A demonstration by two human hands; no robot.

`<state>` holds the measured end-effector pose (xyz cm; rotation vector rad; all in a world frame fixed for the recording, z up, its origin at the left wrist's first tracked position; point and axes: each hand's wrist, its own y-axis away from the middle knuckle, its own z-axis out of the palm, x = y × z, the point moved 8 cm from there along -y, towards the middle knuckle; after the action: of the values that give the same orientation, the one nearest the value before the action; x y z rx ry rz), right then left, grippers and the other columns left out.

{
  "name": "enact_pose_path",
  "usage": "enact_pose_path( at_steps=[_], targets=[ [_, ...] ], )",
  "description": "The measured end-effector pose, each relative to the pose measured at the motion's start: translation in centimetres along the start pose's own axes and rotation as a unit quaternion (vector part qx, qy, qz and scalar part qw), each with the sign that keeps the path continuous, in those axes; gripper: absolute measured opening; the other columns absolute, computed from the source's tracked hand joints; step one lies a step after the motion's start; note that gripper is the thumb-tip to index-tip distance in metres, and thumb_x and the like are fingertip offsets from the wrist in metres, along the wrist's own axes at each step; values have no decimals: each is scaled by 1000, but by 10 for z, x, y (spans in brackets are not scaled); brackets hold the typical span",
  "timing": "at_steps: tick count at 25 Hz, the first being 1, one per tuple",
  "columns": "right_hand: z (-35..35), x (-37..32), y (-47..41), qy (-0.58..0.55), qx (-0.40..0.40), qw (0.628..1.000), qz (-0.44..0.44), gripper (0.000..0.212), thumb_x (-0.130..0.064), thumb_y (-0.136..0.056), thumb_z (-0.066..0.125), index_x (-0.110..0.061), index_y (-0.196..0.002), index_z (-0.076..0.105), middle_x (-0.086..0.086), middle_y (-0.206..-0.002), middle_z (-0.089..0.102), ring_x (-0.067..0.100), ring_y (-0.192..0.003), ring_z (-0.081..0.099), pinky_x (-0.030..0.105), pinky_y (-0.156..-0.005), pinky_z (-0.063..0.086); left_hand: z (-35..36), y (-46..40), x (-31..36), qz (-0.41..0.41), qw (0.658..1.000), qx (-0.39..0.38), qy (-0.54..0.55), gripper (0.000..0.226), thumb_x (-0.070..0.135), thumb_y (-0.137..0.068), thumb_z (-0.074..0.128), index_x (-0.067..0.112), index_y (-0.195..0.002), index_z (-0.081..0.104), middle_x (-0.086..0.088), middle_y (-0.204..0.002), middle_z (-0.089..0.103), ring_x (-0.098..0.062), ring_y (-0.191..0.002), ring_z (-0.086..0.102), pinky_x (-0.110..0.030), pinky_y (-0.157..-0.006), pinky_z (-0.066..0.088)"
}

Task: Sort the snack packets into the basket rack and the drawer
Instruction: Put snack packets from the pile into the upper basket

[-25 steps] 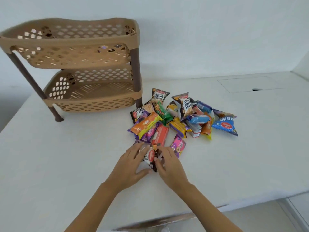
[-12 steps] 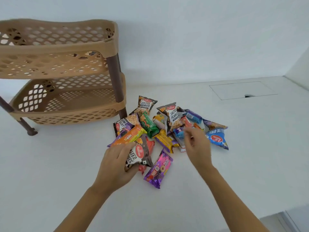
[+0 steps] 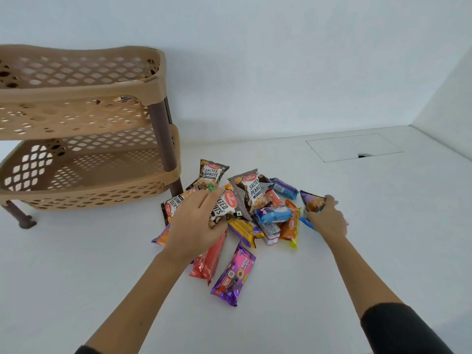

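A heap of several snack packets lies on the white table (image 3: 76,277) right of a tan two-tier basket rack (image 3: 84,98). My left hand (image 3: 195,221) grips a dark salted peanuts packet (image 3: 226,205) over the heap's left side. At the heap's right edge my right hand (image 3: 329,221) grips a purple packet (image 3: 311,204), with a blue packet partly hidden beneath it. Two more salted peanuts packets (image 3: 212,175) lie at the back. Nearest to me lies a pink-purple packet (image 3: 233,274), beside a red one (image 3: 208,261). Both rack tiers look empty.
A rectangular flush panel (image 3: 353,146) with a small dark notch is set in the table at the back right. White walls close the back and the right corner. The rack's brown legs (image 3: 168,149) stand on the table at left.
My right hand has moved right across the heap and taken hold of the purple packet at its edge. My left hand has carried the peanuts packet a little farther over the heap.
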<state>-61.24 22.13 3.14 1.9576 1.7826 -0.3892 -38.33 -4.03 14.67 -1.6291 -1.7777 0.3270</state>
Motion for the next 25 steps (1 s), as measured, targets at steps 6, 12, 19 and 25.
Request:
enact_pose_path(
  at_steps=[6, 12, 19, 25],
  targets=[
    [-71, -72, 33, -174, 128, 975, -47, 80, -41, -69, 70, -10, -129, 28, 22, -115, 57, 45, -109, 51, 48, -87, 44, -58, -31, -27, -24, 1000, 18, -2, 53, 36, -77, 53, 17, -126, 54, 1, -93, 62, -17, -82, 55, -35, -63, 51],
    [-119, -250, 113, -261, 75, 929, -251, 62, -20, -77, 70, -11, -125, 31, 11, -98, 52, 33, -89, 56, 35, -68, 43, -183, -81, -52, -42, 993, 105, 42, 50, 29, -80, 62, 27, -129, 51, 8, -111, 61, -11, -102, 55, -28, -78, 48],
    [-143, -454, 201, -273, 40, 836, -474, 59, -16, -74, 71, -18, -124, 40, -12, -87, 54, 7, -76, 56, 24, -63, 46, -303, -159, -163, -61, 994, 54, -68, 50, 49, -77, 55, 30, -123, 53, 5, -109, 64, -20, -100, 58, -41, -83, 49],
    [-42, -568, 192, 77, -135, 822, -548, 67, -17, -70, 75, -26, -124, 35, 5, -100, 57, 25, -86, 56, 38, -70, 49, -285, -194, -277, -65, 967, -111, -221, 46, 55, -81, 52, 27, -118, 53, 2, -107, 63, -24, -98, 57, -42, -76, 50]
  ],
)
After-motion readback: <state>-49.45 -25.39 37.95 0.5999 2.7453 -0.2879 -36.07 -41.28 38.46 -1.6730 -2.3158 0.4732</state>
